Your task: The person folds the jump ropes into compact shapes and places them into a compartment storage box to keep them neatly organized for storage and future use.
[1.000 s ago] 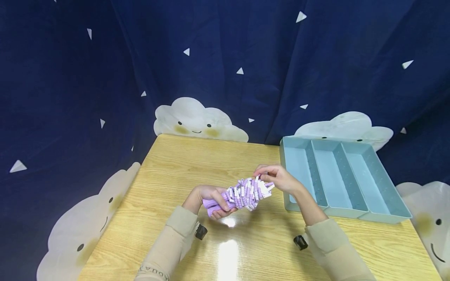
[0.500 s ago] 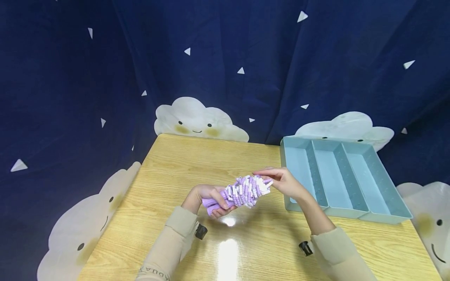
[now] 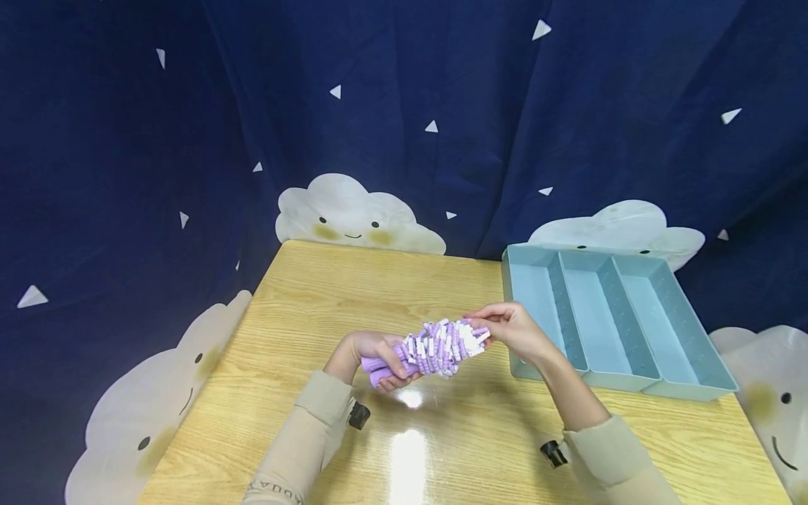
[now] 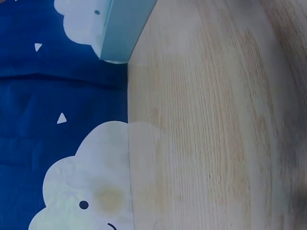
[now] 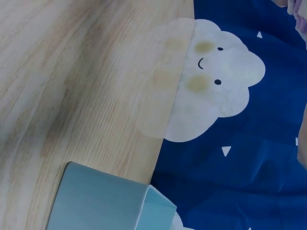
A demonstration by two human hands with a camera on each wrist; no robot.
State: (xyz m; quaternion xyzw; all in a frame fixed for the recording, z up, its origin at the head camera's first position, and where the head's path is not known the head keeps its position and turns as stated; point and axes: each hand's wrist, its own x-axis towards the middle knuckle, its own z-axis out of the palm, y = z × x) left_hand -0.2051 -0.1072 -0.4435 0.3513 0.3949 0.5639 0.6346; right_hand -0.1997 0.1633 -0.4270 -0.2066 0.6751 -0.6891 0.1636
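A beaded jump rope [image 3: 445, 347], purple and white, is gathered in a thick bundle above the table. Its two purple handles [image 3: 372, 365] lie side by side at the left end. My left hand [image 3: 381, 356] grips the handles and the near part of the bundle, thumb on top. At the other end, the thumb and fingers of my right hand [image 3: 508, 328] pinch the rope near its loose white beads. Only a small piece of the beaded rope [image 5: 301, 17] shows at the right wrist view's top right corner. The left wrist view shows neither hand nor rope.
A pale blue tray [image 3: 631, 382] with three long compartments stands on the table at the right, just beyond my right hand. The wooden table [image 3: 353, 294] meets a dark blue curtain [image 3: 391, 140] with cloud shapes at its back and sides.
My right hand has shifted slightly right and down along the rope's far end, and its forearm has swung right. The left hand keeps its grip on the handles almost unmoved.
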